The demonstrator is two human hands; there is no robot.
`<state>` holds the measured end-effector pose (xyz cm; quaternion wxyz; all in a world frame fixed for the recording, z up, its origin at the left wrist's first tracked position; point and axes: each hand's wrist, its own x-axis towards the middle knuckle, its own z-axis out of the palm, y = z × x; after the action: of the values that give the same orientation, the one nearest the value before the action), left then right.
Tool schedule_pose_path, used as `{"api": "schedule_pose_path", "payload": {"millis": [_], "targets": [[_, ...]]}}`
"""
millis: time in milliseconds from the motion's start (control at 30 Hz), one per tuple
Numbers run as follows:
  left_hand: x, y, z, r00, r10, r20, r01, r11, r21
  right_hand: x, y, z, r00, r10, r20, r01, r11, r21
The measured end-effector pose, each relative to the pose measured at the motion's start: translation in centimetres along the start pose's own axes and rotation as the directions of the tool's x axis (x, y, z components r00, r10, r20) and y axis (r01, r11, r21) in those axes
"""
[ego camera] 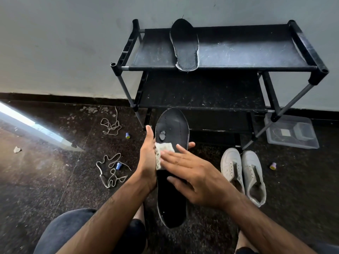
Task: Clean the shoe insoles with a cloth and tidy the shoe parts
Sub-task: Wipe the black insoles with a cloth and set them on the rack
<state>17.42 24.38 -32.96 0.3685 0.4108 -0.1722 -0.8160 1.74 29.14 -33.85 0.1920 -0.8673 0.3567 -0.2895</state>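
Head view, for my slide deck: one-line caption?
Right hand presses cloth onto insole held by left hand.

1. The insole (172,198) held in front of the shoe rack (220,67) is black, with a grey worn patch near its toe.
2. The cloth (163,149) lying on that insole is off-white with a lacy pattern along its edge.
3. The shoe rack is black with grey metal poles and pale scuff marks on its shelves.
4. The second insole (185,46) on the rack's top shelf is black with a pale grey rim.
5. The pair of shoes (243,173) right of the held insole is white.
6. The laces (110,171) left of the rack are beige, on a dark speckled floor (45,180).
7. The box (291,132) at the rack's right foot is clear.
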Motion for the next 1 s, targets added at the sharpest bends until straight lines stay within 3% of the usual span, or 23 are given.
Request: {"api": "schedule_pose_path", "payload": {"millis": [133, 267, 333, 433, 500, 567, 667, 733, 800, 933, 1000], "targets": [[-0.1, 0.3, 0.1, 0.997, 0.056, -0.052, -0.058, 0.998, -0.030, 0.0, -0.3, 0.1, 0.999, -0.008, 0.034, 0.012, 0.994, -0.111], [0.0, -0.9, 0.7, 1.000, -0.029, -0.007, 0.029, 0.999, 0.043, 0.4, 1.0, -0.1, 0.960, 0.258, 0.109, -0.206, 0.915, -0.346], [0.2, -0.9, 0.5, 0.999, -0.043, -0.029, 0.045, 0.996, 0.077, 0.2, 1.0, 0.1, 0.958, 0.262, 0.114, -0.224, 0.937, -0.269], [0.7, 0.0, -0.4, 0.995, 0.011, -0.100, -0.004, 0.998, 0.068, 0.0, -0.2, 0.0, 0.988, 0.112, 0.102, -0.106, 0.993, -0.056], [0.8, 0.4, -0.6, 0.993, 0.011, -0.121, -0.011, 1.000, 0.006, -0.1, -0.4, -0.1, 0.993, 0.037, 0.108, -0.035, 0.999, -0.016], [0.7, 0.0, -0.6, 0.996, -0.007, -0.092, 0.006, 1.000, -0.011, 0.1, 0.2, -0.5, 0.993, 0.061, 0.097, -0.052, 0.994, -0.093], [0.6, -0.9, -0.2, 0.999, -0.037, -0.037, 0.038, 0.999, 0.032, 0.2, 1.6, -1.2, 0.967, 0.242, 0.076, -0.205, 0.923, -0.325], [0.5, -0.9, 0.1, 1.000, -0.018, -0.026, 0.019, 0.998, 0.065, 0.0, 2.2, -1.3, 0.943, 0.324, 0.077, -0.274, 0.886, -0.375], [0.6, -0.7, -0.1, 1.000, -0.017, -0.018, 0.017, 0.999, 0.045, -0.2, 1.9, -1.0, 0.954, 0.281, 0.103, -0.237, 0.919, -0.314], [1.1, 0.1, -1.1, 0.997, 0.021, -0.072, -0.020, 1.000, 0.017, -0.5, 0.2, -0.5, 0.984, 0.050, 0.170, -0.038, 0.997, -0.073], [1.2, 0.1, -1.2, 0.997, 0.011, -0.072, -0.011, 1.000, 0.002, -0.2, 0.3, -0.7, 0.988, 0.034, 0.149, -0.023, 0.997, -0.076]]}}
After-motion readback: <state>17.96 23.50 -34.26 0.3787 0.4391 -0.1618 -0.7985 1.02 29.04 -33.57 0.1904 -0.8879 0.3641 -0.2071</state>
